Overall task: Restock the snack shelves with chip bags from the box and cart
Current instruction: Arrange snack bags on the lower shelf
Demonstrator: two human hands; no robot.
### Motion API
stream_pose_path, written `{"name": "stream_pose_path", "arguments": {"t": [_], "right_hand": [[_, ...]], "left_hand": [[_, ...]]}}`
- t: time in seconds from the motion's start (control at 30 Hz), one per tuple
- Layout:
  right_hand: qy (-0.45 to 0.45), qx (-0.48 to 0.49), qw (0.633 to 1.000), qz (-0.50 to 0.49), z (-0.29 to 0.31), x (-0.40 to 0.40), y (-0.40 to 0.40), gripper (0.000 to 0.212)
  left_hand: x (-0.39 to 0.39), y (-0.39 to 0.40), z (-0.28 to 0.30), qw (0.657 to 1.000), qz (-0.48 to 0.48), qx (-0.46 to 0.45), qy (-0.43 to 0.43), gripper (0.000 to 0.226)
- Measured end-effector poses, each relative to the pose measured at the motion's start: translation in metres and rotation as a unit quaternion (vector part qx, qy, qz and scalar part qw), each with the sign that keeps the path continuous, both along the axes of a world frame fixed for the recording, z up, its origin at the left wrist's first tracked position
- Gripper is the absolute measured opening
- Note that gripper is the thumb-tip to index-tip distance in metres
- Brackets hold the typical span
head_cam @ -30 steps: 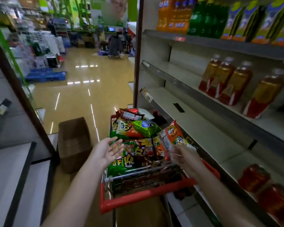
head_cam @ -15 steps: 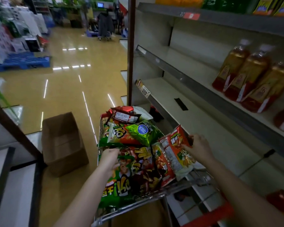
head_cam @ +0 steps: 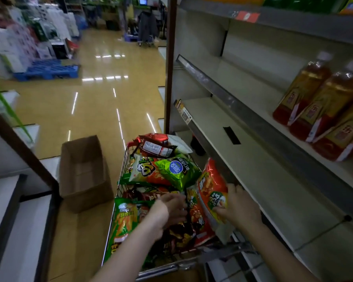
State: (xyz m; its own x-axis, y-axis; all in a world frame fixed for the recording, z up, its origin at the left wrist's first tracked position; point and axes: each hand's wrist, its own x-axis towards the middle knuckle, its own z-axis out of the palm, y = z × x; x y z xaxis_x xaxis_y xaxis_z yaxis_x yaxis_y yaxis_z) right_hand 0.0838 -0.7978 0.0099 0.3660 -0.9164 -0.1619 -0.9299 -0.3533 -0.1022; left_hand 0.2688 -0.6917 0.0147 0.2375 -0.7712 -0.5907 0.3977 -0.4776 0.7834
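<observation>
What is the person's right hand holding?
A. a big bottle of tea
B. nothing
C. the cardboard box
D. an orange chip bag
D: the right hand grips an orange chip bag at the cart's right edge, beside the bare shelf.

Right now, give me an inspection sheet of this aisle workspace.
Surface: pale shelf beside the cart, bare where visible.
Job's things: wire cart heaped with chip bags; orange chip bag upright at its right edge.
Clutter: open cardboard box on the floor.
Hands: right hand grips the orange chip bag; left hand reaches into the heap, grip unclear.
Cables: nothing seen.
Surroundings: drink bottles on the upper shelf; blue pallet down the aisle.
</observation>
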Motion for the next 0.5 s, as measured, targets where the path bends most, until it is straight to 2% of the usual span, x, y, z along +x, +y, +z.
{"name": "stream_pose_path", "arguments": {"t": [0.07, 0.13, 0.17, 0.23, 0.3, 0.33, 0.4, 0.47, 0.5], "right_hand": [[0.015, -0.083, 0.995, 0.056, 0.026, 0.024, 0.019, 0.076], [-0.011, -0.134, 0.986, 0.095, 0.039, 0.050, 0.035, 0.075], [-0.017, -0.153, 0.981, 0.119, 0.039, 0.064, 0.043, 0.076], [-0.045, -0.182, 0.966, 0.179, 0.034, 0.087, 0.062, 0.075], [-0.138, -0.191, 0.938, 0.254, 0.025, 0.098, 0.080, 0.064], [-0.184, -0.160, 0.920, 0.306, 0.018, 0.100, 0.085, 0.061], [-0.253, -0.014, 0.886, 0.389, 0.012, 0.100, 0.082, 0.056], [-0.305, 0.148, 0.866, 0.369, 0.009, 0.097, 0.065, 0.048], [-0.316, 0.191, 0.870, 0.326, 0.005, 0.097, 0.053, 0.044]], "left_hand": [[-0.016, -0.004, 0.004, 1.000, -0.022, 0.008, -0.003, 0.052], [-0.026, -0.009, 0.008, 1.000, -0.013, -0.007, 0.022, 0.079], [-0.027, -0.011, 0.009, 0.997, 0.017, -0.029, 0.065, 0.090], [-0.018, -0.009, 0.011, 0.981, 0.125, -0.073, 0.133, 0.097], [0.001, -0.002, 0.011, 0.960, 0.239, -0.075, 0.125, 0.093], [0.012, 0.004, 0.009, 0.953, 0.277, -0.070, 0.099, 0.093], [0.032, 0.019, 0.008, 0.942, 0.324, -0.077, 0.053, 0.079], [0.049, 0.035, 0.006, 0.932, 0.352, -0.083, 0.031, 0.061], [0.056, 0.043, 0.007, 0.929, 0.361, -0.077, 0.023, 0.057]]}}
